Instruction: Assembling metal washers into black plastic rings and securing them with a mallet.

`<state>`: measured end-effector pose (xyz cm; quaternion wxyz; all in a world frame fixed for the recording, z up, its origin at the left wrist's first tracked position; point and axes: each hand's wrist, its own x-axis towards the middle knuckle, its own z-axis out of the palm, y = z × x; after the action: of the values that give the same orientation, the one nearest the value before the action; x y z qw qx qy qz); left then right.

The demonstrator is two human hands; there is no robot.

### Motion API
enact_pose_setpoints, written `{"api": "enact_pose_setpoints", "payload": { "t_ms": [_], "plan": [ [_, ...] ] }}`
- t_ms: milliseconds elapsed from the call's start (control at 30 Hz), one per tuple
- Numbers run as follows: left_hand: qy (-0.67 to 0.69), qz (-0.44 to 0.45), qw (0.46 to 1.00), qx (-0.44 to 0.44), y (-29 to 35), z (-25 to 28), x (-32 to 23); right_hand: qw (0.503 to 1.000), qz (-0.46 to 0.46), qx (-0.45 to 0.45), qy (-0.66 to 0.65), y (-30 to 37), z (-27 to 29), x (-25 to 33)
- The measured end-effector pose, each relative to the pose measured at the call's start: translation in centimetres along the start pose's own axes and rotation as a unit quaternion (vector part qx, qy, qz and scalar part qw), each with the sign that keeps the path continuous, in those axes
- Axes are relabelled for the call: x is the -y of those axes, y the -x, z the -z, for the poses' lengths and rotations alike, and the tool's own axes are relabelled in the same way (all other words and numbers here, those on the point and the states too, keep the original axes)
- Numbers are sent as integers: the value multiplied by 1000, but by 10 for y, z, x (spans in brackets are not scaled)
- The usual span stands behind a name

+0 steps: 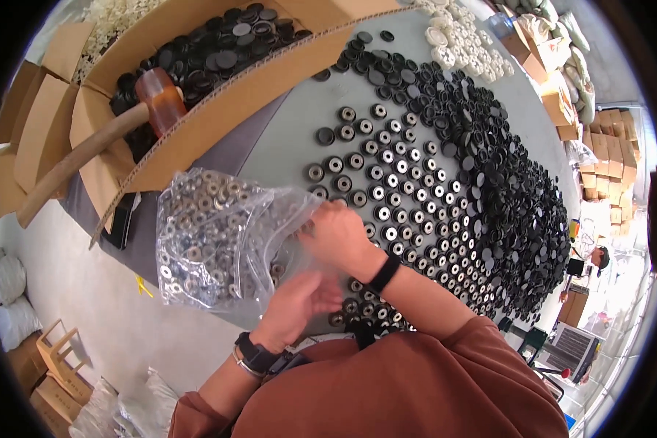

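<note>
A clear plastic bag (204, 248) full of small metal ring-shaped parts lies at the table's left edge, its mouth towards me. My right hand (337, 237), with a black wristband, is closed on the upper rim of the bag's mouth. Below it, my left hand (299, 306), wearing a dark watch, is next to the lower side of the mouth. Its fingers point right, slightly blurred and apart, with nothing visible in them. Just right of my hands, many black round caps with metal rings in them (390, 233) stand in rows on the grey table (285, 146).
A large pile of black caps (518, 204) covers the table's right side, with white plastic parts (460, 44) at the far end. At far left, an open cardboard box (226, 109) holds more black caps; a mallet (160, 102) with a wooden handle rests across it.
</note>
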<state>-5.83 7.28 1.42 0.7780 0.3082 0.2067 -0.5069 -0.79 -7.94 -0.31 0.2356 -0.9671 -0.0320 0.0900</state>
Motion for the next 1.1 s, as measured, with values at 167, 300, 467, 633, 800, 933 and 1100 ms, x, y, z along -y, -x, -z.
{"api": "enact_pose_setpoints", "payload": {
  "t_ms": [167, 300, 467, 633, 800, 933, 1100],
  "plan": [
    [1, 0, 1000, -13, 4, 0, 0, 987, 11, -102, -127, -25, 51, -23],
    [-12, 6, 1000, 0, -1, -3, -2, 984, -6, -159, -82, -79, 43, -65],
    [-4, 2, 1000, -12, 1, -1, -3, 989, -31, -139, -41, -99, 31, -70],
    [-3, 13, 1000, -8, -3, 3, -1, 992, -62, -110, -13, -101, 35, -64],
    [-41, 19, 999, -7, -4, -1, -3, 981, 52, -128, 136, -104, 28, -67],
    [-130, 11, 991, -17, 2, -6, 0, 951, 125, -122, 257, -86, 15, -48],
    [-164, 21, 986, 12, -4, -5, 4, 962, 78, -98, 245, -76, 14, -48]
  ]
}}
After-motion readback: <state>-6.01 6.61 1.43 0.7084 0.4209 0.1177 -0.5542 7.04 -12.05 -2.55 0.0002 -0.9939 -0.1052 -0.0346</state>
